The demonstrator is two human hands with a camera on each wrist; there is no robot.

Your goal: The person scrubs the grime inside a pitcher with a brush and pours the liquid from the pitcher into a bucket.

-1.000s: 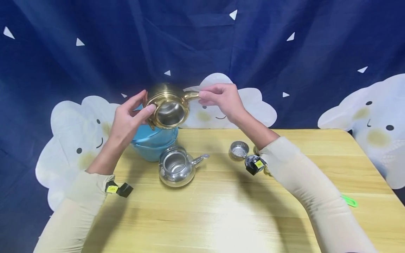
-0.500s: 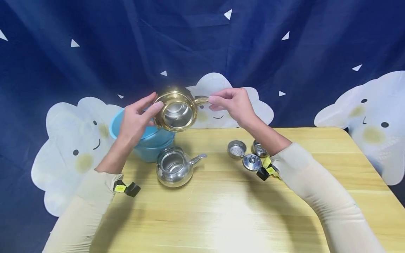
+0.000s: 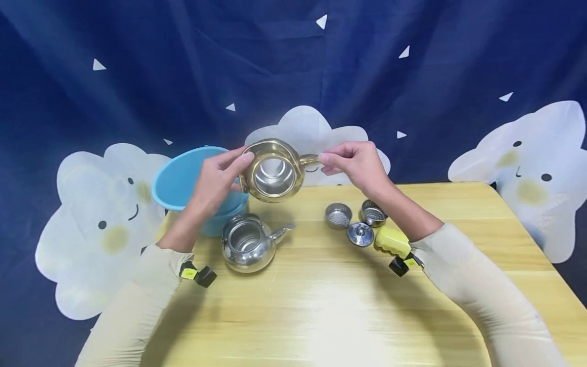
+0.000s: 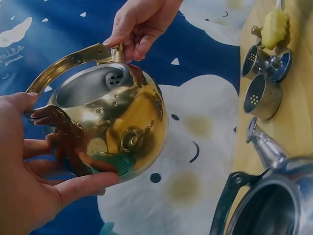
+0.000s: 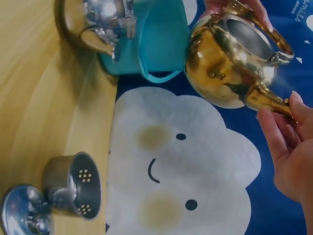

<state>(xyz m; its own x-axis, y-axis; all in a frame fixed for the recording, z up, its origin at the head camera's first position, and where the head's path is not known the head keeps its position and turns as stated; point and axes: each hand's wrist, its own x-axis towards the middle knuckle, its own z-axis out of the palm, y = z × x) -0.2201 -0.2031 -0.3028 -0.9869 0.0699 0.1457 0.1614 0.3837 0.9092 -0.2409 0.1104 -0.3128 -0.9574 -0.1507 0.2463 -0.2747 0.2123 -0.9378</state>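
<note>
A shiny gold teapot (image 3: 271, 146) without a lid is held up above the back of the table. Its round mouth faces the head camera and shows a silvery inside. My left hand (image 3: 215, 176) grips its side by the handle, thumb near the rim. With thumb and fingertips my right hand (image 3: 359, 164) pinches the end of the spout (image 5: 266, 100). Strainer holes show inside the pot in the left wrist view. On the table below stands a silver teapot (image 3: 249, 259), also lidless, its spout pointing right.
Behind the silver teapot is a light blue bucket (image 3: 176, 178), partly hidden by my left arm. Two perforated metal strainers (image 3: 338, 216), a silver lid (image 3: 360, 235) and a yellow wavy-edged object (image 3: 392, 241) lie near my right forearm. A dark blue curtain (image 3: 284, 61) hangs behind.
Both hands have carried the gold teapot to the right and slightly lower, keeping their holds. More of the blue bucket and the yellow object shows. The view has also shifted a little.
</note>
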